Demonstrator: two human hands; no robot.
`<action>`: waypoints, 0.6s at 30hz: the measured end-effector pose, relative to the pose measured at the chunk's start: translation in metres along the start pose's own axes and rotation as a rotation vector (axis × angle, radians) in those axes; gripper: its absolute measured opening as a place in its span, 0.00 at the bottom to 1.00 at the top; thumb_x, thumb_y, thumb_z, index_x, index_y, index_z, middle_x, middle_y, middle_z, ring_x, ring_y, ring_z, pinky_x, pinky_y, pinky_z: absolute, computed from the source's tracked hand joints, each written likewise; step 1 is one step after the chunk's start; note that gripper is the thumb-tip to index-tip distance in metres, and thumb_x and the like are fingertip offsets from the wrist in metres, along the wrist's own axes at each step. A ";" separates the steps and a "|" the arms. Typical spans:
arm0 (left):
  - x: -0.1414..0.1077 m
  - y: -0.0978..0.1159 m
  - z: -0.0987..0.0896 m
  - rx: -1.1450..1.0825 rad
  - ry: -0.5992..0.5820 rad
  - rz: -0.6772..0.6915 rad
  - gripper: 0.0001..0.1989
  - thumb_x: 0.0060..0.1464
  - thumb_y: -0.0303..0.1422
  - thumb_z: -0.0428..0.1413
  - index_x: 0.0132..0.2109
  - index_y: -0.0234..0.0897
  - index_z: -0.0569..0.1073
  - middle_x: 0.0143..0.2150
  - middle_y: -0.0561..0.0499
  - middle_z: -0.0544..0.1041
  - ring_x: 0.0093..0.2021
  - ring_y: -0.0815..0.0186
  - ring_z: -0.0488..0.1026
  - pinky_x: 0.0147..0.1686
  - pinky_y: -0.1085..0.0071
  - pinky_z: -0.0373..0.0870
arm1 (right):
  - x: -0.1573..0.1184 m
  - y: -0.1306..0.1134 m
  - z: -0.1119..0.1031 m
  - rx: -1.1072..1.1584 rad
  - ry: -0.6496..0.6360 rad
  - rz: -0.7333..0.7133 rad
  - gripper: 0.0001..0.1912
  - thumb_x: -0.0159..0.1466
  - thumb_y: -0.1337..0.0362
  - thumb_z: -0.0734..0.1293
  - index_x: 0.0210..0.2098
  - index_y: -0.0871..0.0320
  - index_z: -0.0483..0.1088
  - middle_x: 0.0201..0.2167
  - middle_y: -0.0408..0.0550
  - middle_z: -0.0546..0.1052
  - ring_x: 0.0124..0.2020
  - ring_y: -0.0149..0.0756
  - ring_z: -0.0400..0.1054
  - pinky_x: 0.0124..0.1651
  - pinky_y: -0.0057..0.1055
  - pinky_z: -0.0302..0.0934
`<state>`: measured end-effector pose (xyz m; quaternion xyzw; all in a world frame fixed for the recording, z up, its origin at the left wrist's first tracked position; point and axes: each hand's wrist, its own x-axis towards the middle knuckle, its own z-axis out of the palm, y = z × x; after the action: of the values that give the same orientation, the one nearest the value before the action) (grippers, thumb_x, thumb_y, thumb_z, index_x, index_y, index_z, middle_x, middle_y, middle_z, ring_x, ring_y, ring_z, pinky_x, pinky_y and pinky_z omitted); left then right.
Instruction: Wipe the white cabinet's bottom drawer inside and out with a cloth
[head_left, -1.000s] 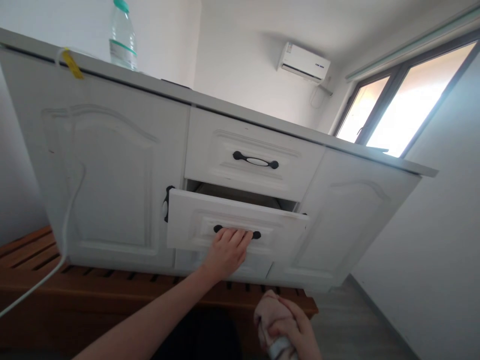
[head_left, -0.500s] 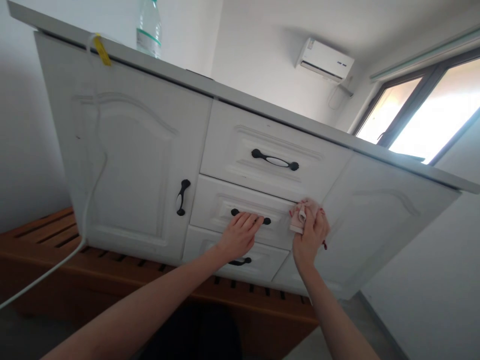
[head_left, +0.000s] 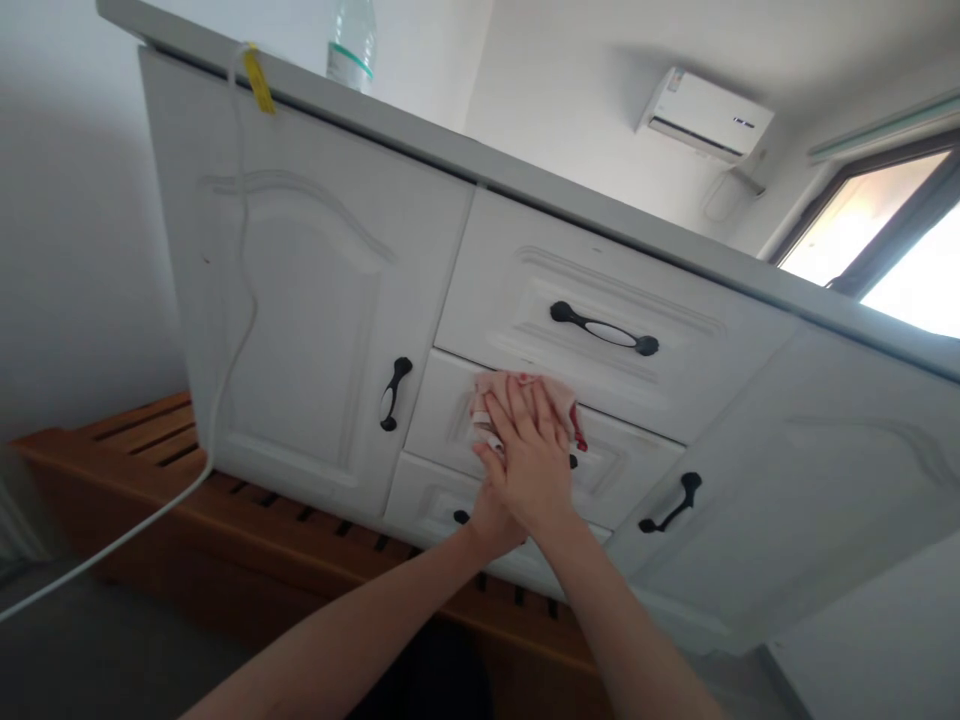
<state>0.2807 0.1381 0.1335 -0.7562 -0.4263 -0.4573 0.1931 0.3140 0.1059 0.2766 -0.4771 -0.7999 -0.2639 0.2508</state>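
Note:
A pink cloth [head_left: 559, 395] with red and white parts lies against the middle drawer [head_left: 637, 455] of a white cabinet [head_left: 300, 330]. My right hand [head_left: 532, 460] presses the cloth flat with its fingers stretched over it, covering most of the drawer's handle. Below and partly behind it is my left hand [head_left: 491, 520], its fingers hidden by the right hand and the cloth. Above, the top drawer [head_left: 667, 320] is closed and has a black handle [head_left: 604, 332] with a white centre.
The cabinet stands on a slatted wooden bench [head_left: 300, 525]. A white cable [head_left: 247, 290] with a yellow tag [head_left: 259, 82] hangs over the left door. On the top stands a plastic bottle [head_left: 351, 50]. The right door has a black handle [head_left: 671, 505].
My right hand has moved left with the cloth, from the drawer's right edge to over its handle and my left hand. The view has shifted, and the right door's handle now shows.

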 end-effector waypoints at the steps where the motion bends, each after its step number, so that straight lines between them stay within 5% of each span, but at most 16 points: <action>1: 0.000 -0.001 0.001 0.024 0.009 -0.001 0.21 0.70 0.36 0.45 0.66 0.39 0.66 0.65 0.41 0.71 0.66 0.50 0.66 0.65 0.48 0.61 | 0.014 -0.012 0.004 0.015 -0.020 -0.055 0.32 0.71 0.49 0.61 0.72 0.47 0.54 0.76 0.43 0.48 0.76 0.51 0.37 0.67 0.51 0.50; 5: -0.002 -0.014 -0.004 0.045 0.040 0.154 0.28 0.68 0.41 0.50 0.71 0.44 0.58 0.67 0.44 0.69 0.70 0.53 0.60 0.69 0.54 0.54 | 0.057 -0.051 0.026 0.037 -0.071 -0.249 0.33 0.72 0.54 0.59 0.74 0.50 0.48 0.77 0.40 0.44 0.77 0.43 0.32 0.69 0.47 0.48; 8: -0.002 -0.023 -0.016 0.034 -0.018 0.222 0.32 0.67 0.42 0.50 0.73 0.43 0.53 0.69 0.43 0.67 0.71 0.53 0.58 0.69 0.56 0.52 | 0.068 -0.058 0.034 0.010 -0.086 -0.320 0.33 0.72 0.63 0.58 0.74 0.52 0.46 0.77 0.40 0.44 0.77 0.41 0.33 0.70 0.46 0.45; 11: 0.002 -0.025 -0.026 0.038 -0.039 0.226 0.32 0.68 0.42 0.49 0.73 0.42 0.53 0.69 0.43 0.66 0.71 0.53 0.58 0.69 0.54 0.52 | 0.063 -0.041 0.028 -0.058 -0.104 -0.402 0.32 0.72 0.69 0.56 0.74 0.51 0.48 0.77 0.39 0.45 0.77 0.38 0.37 0.70 0.43 0.45; 14: 0.000 -0.021 -0.033 -0.024 -0.072 0.183 0.26 0.65 0.36 0.52 0.68 0.43 0.64 0.64 0.46 0.73 0.66 0.56 0.66 0.65 0.58 0.59 | 0.048 -0.009 0.012 -0.114 -0.123 -0.458 0.31 0.72 0.69 0.55 0.73 0.48 0.50 0.76 0.35 0.47 0.76 0.35 0.40 0.68 0.41 0.47; 18: -0.042 -0.015 -0.044 -0.067 -0.123 0.088 0.28 0.61 0.32 0.54 0.68 0.43 0.65 0.69 0.43 0.68 0.70 0.54 0.62 0.65 0.59 0.61 | 0.025 0.031 -0.011 -0.170 -0.129 -0.442 0.27 0.73 0.66 0.56 0.70 0.45 0.56 0.75 0.32 0.51 0.75 0.35 0.43 0.64 0.41 0.50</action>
<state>0.2363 0.0969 0.1184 -0.8069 -0.3882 -0.4152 0.1607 0.3331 0.1272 0.3066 -0.3259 -0.8741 -0.3477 0.0940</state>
